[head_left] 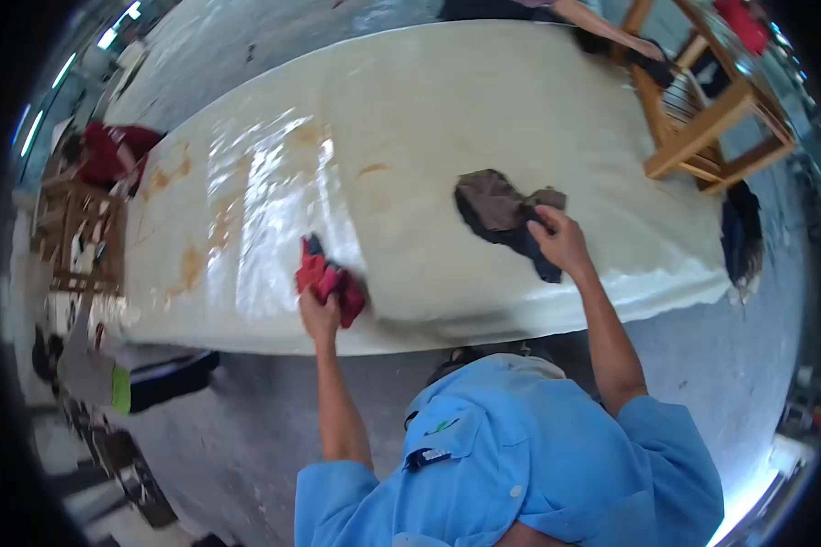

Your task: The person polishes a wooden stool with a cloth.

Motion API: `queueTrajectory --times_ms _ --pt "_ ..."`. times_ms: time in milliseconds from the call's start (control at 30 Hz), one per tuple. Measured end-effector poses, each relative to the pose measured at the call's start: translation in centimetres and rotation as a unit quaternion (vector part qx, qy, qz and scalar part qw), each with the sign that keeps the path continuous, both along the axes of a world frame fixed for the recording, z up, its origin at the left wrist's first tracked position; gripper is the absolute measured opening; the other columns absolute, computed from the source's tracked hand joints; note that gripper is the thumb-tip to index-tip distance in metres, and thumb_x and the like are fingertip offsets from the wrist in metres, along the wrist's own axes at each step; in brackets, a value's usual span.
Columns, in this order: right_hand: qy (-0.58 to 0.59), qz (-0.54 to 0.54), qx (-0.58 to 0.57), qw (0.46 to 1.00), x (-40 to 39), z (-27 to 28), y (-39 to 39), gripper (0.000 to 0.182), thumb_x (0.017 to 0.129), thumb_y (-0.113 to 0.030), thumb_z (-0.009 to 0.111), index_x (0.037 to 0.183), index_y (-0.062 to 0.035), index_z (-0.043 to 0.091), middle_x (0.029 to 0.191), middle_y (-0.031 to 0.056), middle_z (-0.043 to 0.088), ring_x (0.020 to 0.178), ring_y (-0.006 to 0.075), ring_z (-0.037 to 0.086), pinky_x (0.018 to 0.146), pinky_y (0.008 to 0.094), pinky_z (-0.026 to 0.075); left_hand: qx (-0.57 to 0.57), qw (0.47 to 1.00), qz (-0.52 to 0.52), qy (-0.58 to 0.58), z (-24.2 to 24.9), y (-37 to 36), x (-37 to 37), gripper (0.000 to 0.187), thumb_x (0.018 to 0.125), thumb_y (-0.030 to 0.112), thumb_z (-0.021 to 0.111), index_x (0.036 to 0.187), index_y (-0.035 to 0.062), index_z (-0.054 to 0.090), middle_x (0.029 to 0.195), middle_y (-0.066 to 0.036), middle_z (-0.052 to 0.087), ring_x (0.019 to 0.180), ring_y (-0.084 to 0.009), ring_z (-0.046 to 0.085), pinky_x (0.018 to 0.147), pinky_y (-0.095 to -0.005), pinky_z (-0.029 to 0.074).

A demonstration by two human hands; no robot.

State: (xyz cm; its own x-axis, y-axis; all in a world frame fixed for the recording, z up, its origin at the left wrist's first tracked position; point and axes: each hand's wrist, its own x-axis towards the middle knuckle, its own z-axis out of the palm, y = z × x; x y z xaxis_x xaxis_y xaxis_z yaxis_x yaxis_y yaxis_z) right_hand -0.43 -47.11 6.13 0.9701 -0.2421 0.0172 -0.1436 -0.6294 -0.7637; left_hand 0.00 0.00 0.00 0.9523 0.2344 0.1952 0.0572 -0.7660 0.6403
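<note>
My left hand is closed around a bunched red cloth with dark blue parts, held over the near side of the cream-covered table. To the right, my right hand pinches the edge of a crumpled brown and black cloth. That cloth spreads over the table surface, its black part trailing toward me. My fingers partly hide both cloths where they grip them.
A wooden frame with cloths inside stands at the table's right end, where another person's arm reaches in. At the left end is a wooden rack, with a person in red and another in grey beside it.
</note>
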Motion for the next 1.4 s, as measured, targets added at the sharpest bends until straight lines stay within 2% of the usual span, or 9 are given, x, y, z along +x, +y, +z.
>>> queueTrajectory --times_ms 200,400,700,833,867,967,1100,1167,1400 --pt "0.021 0.253 0.123 0.959 1.7 1.3 10.2 0.041 0.087 -0.02 0.07 0.122 -0.0004 0.06 0.12 0.0153 0.064 0.105 0.0192 0.064 0.08 0.0314 0.055 -0.267 0.963 0.04 0.01 3.0 -0.6 -1.9 0.022 0.09 0.006 0.057 0.111 0.002 0.064 0.096 -0.009 0.068 0.083 -0.0155 0.062 0.077 -0.0287 0.049" --pt "-0.064 0.401 0.173 0.898 2.8 5.0 16.8 0.057 0.08 -0.013 0.075 0.132 -0.0044 0.051 0.125 0.0124 0.057 0.112 0.0184 0.055 0.087 0.0355 0.052 -0.64 0.759 -0.113 -0.022 11.9 -8.7 -2.2 0.035 0.096 0.016 0.06 0.126 0.0009 0.051 0.113 -0.008 0.062 0.102 -0.0154 0.061 0.093 -0.0308 0.05" --pt "-0.139 0.316 0.224 0.911 2.7 11.6 4.1 0.031 0.079 -0.005 0.073 0.109 -0.0026 0.065 0.087 0.0087 0.069 0.077 0.0128 0.064 0.071 0.0295 0.052 -0.518 0.838 -0.17 0.03 14.0 -17.6 1.7 0.031 0.088 0.008 0.065 0.116 0.0004 0.054 0.102 -0.006 0.062 0.092 -0.012 0.059 0.085 -0.0272 0.049" --pt "0.072 0.383 0.27 0.88 -1.3 15.1 -4.5 0.05 0.081 -0.017 0.075 0.125 -0.0014 0.057 0.109 0.0103 0.065 0.098 0.0154 0.063 0.09 0.0297 0.049 -0.547 0.818 -0.173 0.037 16.7 -25.7 2.4 0.034 0.091 0.016 0.062 0.122 0.003 0.054 0.11 -0.009 0.062 0.097 -0.0159 0.061 0.082 -0.0296 0.051" --pt "-0.048 0.385 0.178 0.904 -1.8 12.3 -5.9 0.057 0.083 -0.021 0.074 0.132 -0.0013 0.051 0.119 0.0126 0.062 0.11 0.0186 0.059 0.097 0.0325 0.045 -0.56 0.802 -0.199 0.056 17.1 -27.2 2.6 0.035 0.092 0.017 0.061 0.124 0.0035 0.054 0.113 -0.01 0.062 0.099 -0.0177 0.061 0.08 -0.0323 0.053" --pt "-0.11 0.243 0.3 0.916 -4.7 9.6 -8.3 0.078 0.078 -0.029 0.078 0.14 -0.0002 0.039 0.138 0.0162 0.048 0.125 0.0241 0.049 0.105 0.0357 0.039 -0.48 0.865 -0.142 0.042 20.9 -34.6 -0.7 0.037 0.091 0.024 0.063 0.118 -0.0004 0.055 0.112 -0.012 0.06 0.102 -0.0218 0.059 0.081 -0.0335 0.052" --pt "-0.252 0.192 0.384 0.867 -8.0 8.2 -8.9 0.095 0.066 -0.03 0.086 0.141 -0.0001 0.036 0.135 0.0188 0.048 0.128 0.0298 0.046 0.104 0.0394 0.039 -0.277 0.852 -0.432 0.105 22.8 -40.4 -2.0 0.04 0.09 0.03 0.064 0.113 -0.0019 0.053 0.106 -0.012 0.056 0.097 -0.0211 0.055 0.084 -0.0337 0.048" --pt "-0.375 0.034 0.141 0.916 -9.4 7.0 -10.6 0.09 0.064 -0.025 0.084 0.137 -0.001 0.039 0.127 0.021 0.052 0.124 0.0367 0.046 0.099 0.0427 0.042 -0.225 0.842 -0.477 0.109 23.3 -44.5 -2.9 0.041 0.091 0.031 0.064 0.112 -0.0016 0.051 0.105 -0.011 0.055 0.095 -0.0205 0.054 0.085 -0.034 0.047" --pt "-0.258 -0.166 0.23 0.923 -14.4 5.2 -15.6 0.068 0.065 -0.015 0.076 0.125 -0.0024 0.047 0.113 0.0208 0.057 0.106 0.0404 0.056 0.087 0.0448 0.047 -0.289 0.753 -0.571 0.155 22.3 -51.2 -3.8 0.047 0.087 0.029 0.068 0.117 -0.002 0.049 0.112 -0.015 0.055 0.105 -0.0268 0.056 0.094 -0.0416 0.046"
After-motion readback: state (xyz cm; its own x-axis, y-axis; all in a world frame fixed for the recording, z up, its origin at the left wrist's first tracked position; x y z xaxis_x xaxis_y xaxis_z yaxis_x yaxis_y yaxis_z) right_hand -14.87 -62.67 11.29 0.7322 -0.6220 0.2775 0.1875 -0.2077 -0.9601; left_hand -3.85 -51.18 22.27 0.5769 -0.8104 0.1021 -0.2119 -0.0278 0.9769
